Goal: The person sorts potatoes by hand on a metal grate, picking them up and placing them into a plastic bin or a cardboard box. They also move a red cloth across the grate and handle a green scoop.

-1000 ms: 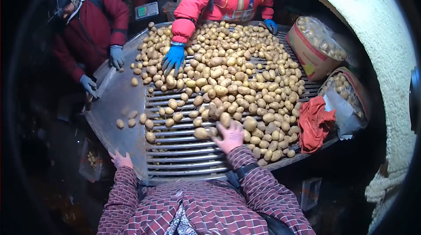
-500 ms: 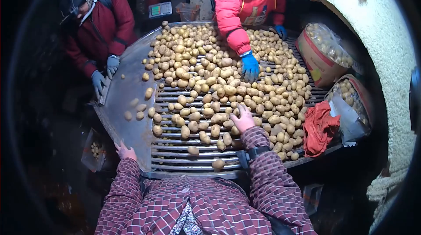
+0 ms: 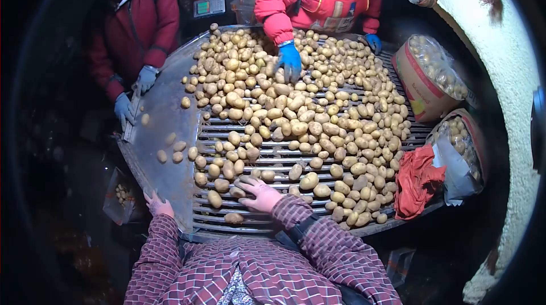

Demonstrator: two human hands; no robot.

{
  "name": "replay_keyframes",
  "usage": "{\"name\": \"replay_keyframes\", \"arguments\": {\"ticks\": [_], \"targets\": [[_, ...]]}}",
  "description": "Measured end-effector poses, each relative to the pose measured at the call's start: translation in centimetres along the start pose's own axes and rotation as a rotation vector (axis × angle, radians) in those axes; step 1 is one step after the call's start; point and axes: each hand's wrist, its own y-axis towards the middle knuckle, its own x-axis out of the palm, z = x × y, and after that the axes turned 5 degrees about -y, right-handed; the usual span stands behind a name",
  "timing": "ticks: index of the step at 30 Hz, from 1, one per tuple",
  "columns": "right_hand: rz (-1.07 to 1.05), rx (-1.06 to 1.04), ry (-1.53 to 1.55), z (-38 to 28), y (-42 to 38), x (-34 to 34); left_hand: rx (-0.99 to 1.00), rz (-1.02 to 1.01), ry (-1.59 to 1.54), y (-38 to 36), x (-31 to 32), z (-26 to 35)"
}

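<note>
Pale brown potatoes lie heaped over a slatted metal sorting table, thickest at its far and right sides. Over the near slats, my right hand reaches leftward, fingers spread and touching or just above a few loose potatoes. It does not grip any that I can see. My left hand rests on the table's near-left edge beside the smooth metal sheet, its fingers stretched out and holding nothing. Both hands look covered in pinkish gloves with greyish fingertips. A few loose potatoes sit on the sheet.
Opposite, a co-worker's blue-gloved hand reaches into the heap. Another person's grey-gloved hands are at the left edge. At right stand potato-filled boxes and a red cloth. A scale is behind; a bin sits low left.
My right hand has moved left and nearer to me, and bare slats now show where potatoes lay. The opposite co-worker's blue-gloved hand has shifted left and farther back.
</note>
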Motion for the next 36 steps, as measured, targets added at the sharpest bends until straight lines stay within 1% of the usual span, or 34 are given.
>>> {"name": "replay_keyframes", "arguments": {"ticks": [1,2,3,4,5,6,7,8,9,11,12,13,15,16,17,19,21,22,23,25,26,29,31,33,35,36], "targets": [[0.031,-0.008,0.131,-0.1,-0.2,-1.4,0.007,-0.002,-0.006,0.0,-0.1,0.0],[0.145,0.081,0.013,2.8,0.1,-2.2,0.01,-0.004,-0.01,0.0,-0.1,-0.1],[0.336,0.263,0.048,1.9,-0.3,-6.8,0.016,0.002,-0.003,-0.1,-0.2,-0.2],[0.398,0.421,-0.175,3.6,-0.1,-10.4,0.021,0.006,0.003,-0.2,-0.2,-0.1],[0.463,0.458,-0.291,6.6,-0.1,-13.4,0.029,0.009,0.006,-0.2,-0.2,0.0],[0.597,0.531,-0.573,9.3,-0.4,-14.9,0.023,0.007,0.006,-0.1,0.0,0.0],[0.49,0.603,-0.565,11.7,-0.7,-16.8,0.017,0.006,0.006,0.0,0.1,0.0],[0.374,0.622,-0.604,13.7,-0.8,-17.8,0.01,0.005,0.007,0.0,0.1,-0.1],[0.186,0.714,-0.688,13.2,-0.6,-18.5,0.018,-0.009,0.012,0.0,0.1,0.0],[0.117,0.682,-0.713,13.4,-0.3,-18.2,0.019,-0.024,0.028,0.0,-0.4,0.3],[0.152,0.694,-0.682,14.3,-0.2,-17.3,0.026,-0.018,0.023,-0.1,-0.5,0.3],[0.18,0.746,-0.72,13.0,-0.2,-16.7,0.032,-0.004,0.037,-0.2,-0.4,-0.2],[0.382,0.642,-0.651,13.1,-1.7,-13.9,0.057,0.027,0.048,0.2,0.4,-0.6],[0.351,0.643,-0.666,10.1,-2.3,-13.3,0.055,0.024,0.044,0.3,0.5,-0.8],[0.365,0.684,-0.689,8.7,-2.9,-11.7,0.044,0.014,0.045,0.2,0.3,-0.7],[0.349,0.562,-0.627,7.1,-4.4,-8.0,0.021,0.001,0.044,0.0,-0.1,0.0],[0.206,0.583,-0.423,2.9,-4.7,-7.0,0.026,0.014,0.039,0.1,0.1,-0.1],[0.132,0.494,-0.408,2.8,-5.2,-5.4,0.033,0.02,0.035,0.0,0.0,-0.1],[0.149,0.404,-0.323,1.7,-5.5,-4.2,0.044,0.025,0.033,-0.1,0.0,-0.2],[-0.109,0.352,-0.214,-0.1,-5.2,-3.4,0.038,0.027,0.011,-0.1,0.1,-0.6],[-0.1,0.256,-0.247,-0.4,-5.6,-2.8,0.033,0.022,-0.002,-0.1,0.1,-0.6],[-0.114,0.282,-0.227,1.1,-5.6,-4.4,0.058,0.03,-0.059,0.6,0.7,-1.4],[0.049,0.36,-0.205,2.1,-6.3,-5.3,0.109,0.041,-0.072,0.7,1.0,-2.3],[0.218,0.278,-0.201,4.4,-7.2,-5.8,0.072,0.025,-0.085,0.5,1.1,-2.4],[0.263,0.405,0.232,5.4,-7.5,-7.3,0.03,-0.006,-0.1,0.4,0.7,-1.8],[0.268,0.512,0.557,5.2,-7.7,-8.3,0.036,0.01,-0.033,0.1,0.6,-1.7]]}}
